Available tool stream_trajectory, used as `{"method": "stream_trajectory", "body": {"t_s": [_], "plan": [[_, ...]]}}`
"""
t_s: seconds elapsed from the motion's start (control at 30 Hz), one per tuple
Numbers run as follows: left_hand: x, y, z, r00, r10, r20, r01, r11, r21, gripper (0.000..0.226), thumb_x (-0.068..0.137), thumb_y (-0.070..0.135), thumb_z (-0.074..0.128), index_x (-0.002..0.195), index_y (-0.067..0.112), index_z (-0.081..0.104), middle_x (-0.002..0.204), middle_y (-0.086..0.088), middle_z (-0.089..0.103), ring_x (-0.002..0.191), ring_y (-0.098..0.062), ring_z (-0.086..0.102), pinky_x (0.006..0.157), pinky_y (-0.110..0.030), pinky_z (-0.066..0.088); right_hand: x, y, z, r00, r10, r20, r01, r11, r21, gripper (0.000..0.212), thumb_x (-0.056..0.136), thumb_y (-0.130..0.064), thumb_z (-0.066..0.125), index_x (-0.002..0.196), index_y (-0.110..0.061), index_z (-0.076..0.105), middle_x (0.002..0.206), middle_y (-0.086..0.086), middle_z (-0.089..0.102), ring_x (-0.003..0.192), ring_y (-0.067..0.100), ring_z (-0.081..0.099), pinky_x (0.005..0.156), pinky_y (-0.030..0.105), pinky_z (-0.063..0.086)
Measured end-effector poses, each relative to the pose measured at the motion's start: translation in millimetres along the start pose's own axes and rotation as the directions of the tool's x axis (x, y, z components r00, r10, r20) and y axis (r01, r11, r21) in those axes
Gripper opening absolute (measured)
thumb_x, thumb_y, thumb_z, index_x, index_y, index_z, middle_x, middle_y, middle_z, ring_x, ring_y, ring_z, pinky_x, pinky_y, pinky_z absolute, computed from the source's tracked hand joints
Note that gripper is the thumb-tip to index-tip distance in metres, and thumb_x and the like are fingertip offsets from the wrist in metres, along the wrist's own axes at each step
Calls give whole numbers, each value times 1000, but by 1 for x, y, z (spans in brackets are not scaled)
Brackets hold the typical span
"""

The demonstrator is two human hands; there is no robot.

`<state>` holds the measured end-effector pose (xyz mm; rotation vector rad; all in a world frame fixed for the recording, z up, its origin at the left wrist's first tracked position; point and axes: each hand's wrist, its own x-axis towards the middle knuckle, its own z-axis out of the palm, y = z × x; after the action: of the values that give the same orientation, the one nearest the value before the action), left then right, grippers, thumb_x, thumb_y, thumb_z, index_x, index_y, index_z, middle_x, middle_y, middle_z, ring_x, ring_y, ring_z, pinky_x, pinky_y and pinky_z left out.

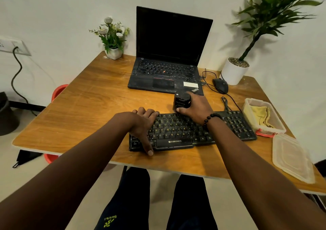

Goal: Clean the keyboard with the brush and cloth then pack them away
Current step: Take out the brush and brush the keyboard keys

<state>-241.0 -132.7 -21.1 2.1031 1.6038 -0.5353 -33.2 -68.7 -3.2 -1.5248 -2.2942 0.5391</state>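
A black keyboard (185, 134) lies across the front of the wooden table (88, 109). My left hand (142, 129) grips its left end, fingers over the far edge and thumb on the near edge. My right hand (195, 108) holds a black brush (181, 101) at the keyboard's far edge, near the middle. A yellow cloth (261, 117) lies inside a clear plastic box (247, 113) at the keyboard's right end.
An open black laptop (169, 58) stands behind the keyboard, a wired mouse (220, 86) to its right. The box's clear lid (291, 157) lies at the front right table edge. A white flower pot (113, 53) and a tall potted plant (234, 72) stand at the back.
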Motion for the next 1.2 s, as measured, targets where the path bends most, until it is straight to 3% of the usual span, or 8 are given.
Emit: {"method": "stream_trajectory", "body": {"t_s": [0.2,0.47,0.6,0.73,0.9,1.0,1.07,1.2], "plan": [[-12,-15,5,1000,-18,16,18,1000,-19,154,54,70,83,155,23,-22,162,5,-23,148,-34,-9,120,-54,8,-10,-13,9,985,-123,118,110,988,113,51,76,-33,78,122,-21,57,112,-5,66,100,10,61,81,22,50],[-15,-36,11,999,-48,6,48,999,-6,151,45,80,80,157,26,-6,157,2,4,142,-29,10,116,-56,28,11,-22,8,988,-117,98,112,992,54,53,77,-27,78,124,-17,56,106,-4,64,97,12,59,76,20,48],[-14,-44,22,999,-28,-31,24,994,-109,150,46,82,78,155,32,-11,155,7,0,142,-30,6,118,-54,23,9,-23,14,964,-147,223,131,988,84,50,76,-38,77,119,-21,58,109,-7,65,92,8,58,75,24,48],[-11,-49,30,998,-12,-62,0,982,-187,153,34,89,71,153,38,-10,150,13,-6,141,-30,4,118,-56,22,17,-29,15,985,-138,104,148,984,-100,50,76,-36,77,120,-23,58,109,-3,67,93,13,59,77,31,52],[-15,-57,41,988,22,-150,-62,962,-267,152,34,92,67,151,41,-15,152,12,-7,143,-31,0,119,-54,17,12,-34,14,966,-178,186,169,984,65,46,76,-32,78,115,-21,59,104,-7,64,95,10,60,75,21,49],[-17,-59,46,984,32,-175,-86,946,-311,155,36,90,65,153,35,-20,154,12,-11,145,-30,-3,120,-53,13,14,-31,17,981,-168,99,171,985,-24,44,76,-28,78,115,-20,59,107,-2,67,98,15,61,81,31,53],[-18,-62,49,985,23,-172,-84,931,-355,161,30,95,64,153,34,-21,155,15,-13,146,-28,-6,120,-53,11,15,-34,13,987,-156,38,154,987,37,47,77,-27,78,119,-19,58,105,-4,65,92,12,61,76,26,53],[-21,-68,52,987,32,-158,-95,906,-413,167,24,95,66,153,35,-23,157,19,-16,147,-21,-10,120,-54,8,15,-38,14,966,-180,186,169,983,71,46,77,-32,78,117,-21,57,101,-9,63,91,9,62,71,20,52]]}}
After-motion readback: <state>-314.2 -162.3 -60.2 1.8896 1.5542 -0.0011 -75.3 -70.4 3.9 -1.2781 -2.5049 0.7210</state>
